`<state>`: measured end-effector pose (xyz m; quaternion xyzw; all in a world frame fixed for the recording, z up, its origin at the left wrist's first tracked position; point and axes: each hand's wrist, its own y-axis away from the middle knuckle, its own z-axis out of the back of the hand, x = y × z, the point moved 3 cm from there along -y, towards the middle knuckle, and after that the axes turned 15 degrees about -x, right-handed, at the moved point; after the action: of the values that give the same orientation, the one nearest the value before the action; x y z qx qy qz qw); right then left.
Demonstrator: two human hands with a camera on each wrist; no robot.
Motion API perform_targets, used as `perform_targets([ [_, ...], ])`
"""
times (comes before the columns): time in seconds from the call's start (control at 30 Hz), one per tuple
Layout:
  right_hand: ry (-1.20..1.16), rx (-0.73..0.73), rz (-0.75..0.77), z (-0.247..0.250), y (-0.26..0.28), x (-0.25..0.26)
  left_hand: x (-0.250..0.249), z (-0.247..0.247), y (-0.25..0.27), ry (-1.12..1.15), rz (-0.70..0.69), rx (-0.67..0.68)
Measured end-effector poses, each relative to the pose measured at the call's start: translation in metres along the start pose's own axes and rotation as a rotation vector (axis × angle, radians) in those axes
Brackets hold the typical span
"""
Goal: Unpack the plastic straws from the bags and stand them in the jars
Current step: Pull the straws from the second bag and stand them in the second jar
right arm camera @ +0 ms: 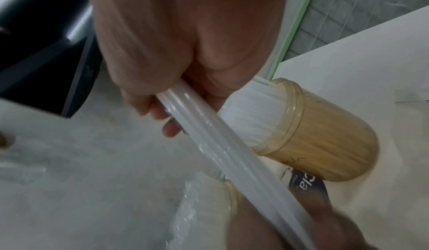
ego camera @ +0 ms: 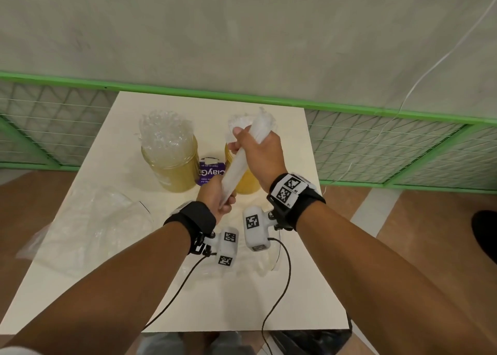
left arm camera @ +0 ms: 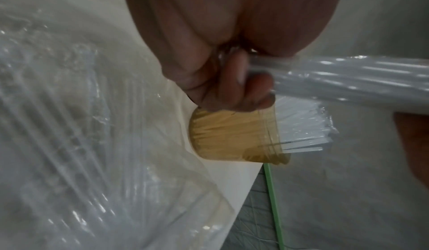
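White counter (ego camera: 282, 287) against a green-framed mesh rail carries two amber jars. Both hands grip one bagged bundle of straws (ego camera: 236, 166), held slanted above the counter: left hand (ego camera: 219, 197) curled round its near end, right hand (ego camera: 259, 150) round its far end, over the right jar (ego camera: 248, 180). Judged risk: slippery film could let straws spill, or the bundle could knock the full left jar (ego camera: 172, 163) beside the left hand.
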<state>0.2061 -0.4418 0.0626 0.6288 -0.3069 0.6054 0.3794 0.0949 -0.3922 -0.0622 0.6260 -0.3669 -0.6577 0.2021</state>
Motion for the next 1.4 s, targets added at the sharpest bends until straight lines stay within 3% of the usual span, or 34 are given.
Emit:
perform_targets([
  [0.13, 0.128, 0.004, 0.089, -0.001, -0.005, 0.003, -0.006, -0.009, 0.001, -0.003, -0.060, 0.003],
  [0.3, 0.392, -0.021, 0.183, 0.020, -0.031, 0.009, -0.030, -0.010, -0.011, -0.063, -0.189, -0.101],
  [0.5, 0.355, -0.139, 0.184, 0.019, -0.053, 0.032, -0.062, -0.032, -0.012, -0.177, -0.282, -0.038],
  [0.6, 0.417, -0.210, 0.265, 0.020, -0.069, 0.048, -0.075, -0.034, -0.021, -0.282, -0.488, -0.110],
  [0.7, 0.509, -0.241, 0.339, 0.022, -0.081, 0.049, -0.074, -0.026, -0.030, -0.604, -0.779, -0.157],
  [0.77, 0.559, -0.244, 0.353, 0.021, -0.084, 0.042, -0.067, -0.022, -0.035, -0.773, -0.861, -0.104],
  [0.87, 0.616, -0.231, 0.331, 0.018, -0.088, 0.023, -0.059, -0.019, -0.036, -0.827, -0.958, -0.047],
  [1.13, 1.005, -0.022, 0.435, 0.006, -0.081, -0.052, -0.060, -0.019, -0.038, -0.802, -1.054, -0.026],
  [1.23, 1.091, -0.040, 0.523, 0.006, -0.080, -0.062, -0.061, -0.018, -0.040, -0.807, -1.054, -0.027],
  [1.4, 1.040, -0.140, 0.594, 0.008, -0.088, -0.045, -0.061, -0.017, -0.043, -0.828, -1.054, -0.024],
])
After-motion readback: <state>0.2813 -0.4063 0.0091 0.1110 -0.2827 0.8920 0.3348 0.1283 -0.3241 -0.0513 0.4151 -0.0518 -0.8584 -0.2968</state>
